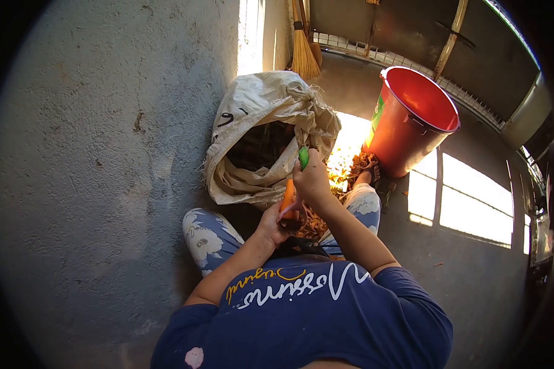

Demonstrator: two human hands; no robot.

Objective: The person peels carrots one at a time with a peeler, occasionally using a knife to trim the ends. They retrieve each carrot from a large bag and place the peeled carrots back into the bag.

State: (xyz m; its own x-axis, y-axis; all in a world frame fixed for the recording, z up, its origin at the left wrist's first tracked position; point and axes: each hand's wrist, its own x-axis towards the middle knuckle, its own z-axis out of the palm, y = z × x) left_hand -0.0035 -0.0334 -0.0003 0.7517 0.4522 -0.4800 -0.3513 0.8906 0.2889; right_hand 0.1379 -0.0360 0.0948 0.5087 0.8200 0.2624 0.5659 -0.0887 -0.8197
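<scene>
My left hand (pixel 273 226) is closed around the lower end of an orange carrot (pixel 287 195), held in front of my lap. My right hand (pixel 314 181) is wrapped around a peeler with a green handle (pixel 303 157), whose end sticks out above the fist. A pinkish part of the tool lies against the carrot, and its blade is too small to make out. Orange peelings (pixel 314 226) lie in a heap on the floor between my legs, below both hands. Just beyond the hands an off-white woven sack (pixel 258 98) gapes, its contents dark.
A large red bucket (pixel 406 135) stands ahead to the right, beside my foot (pixel 366 171) and more peelings. The rough grey wall (pixel 104 184) rises close on my left. A broom (pixel 304 55) leans behind the sack. Sunlit patches (pixel 468 200) mark the floor at right.
</scene>
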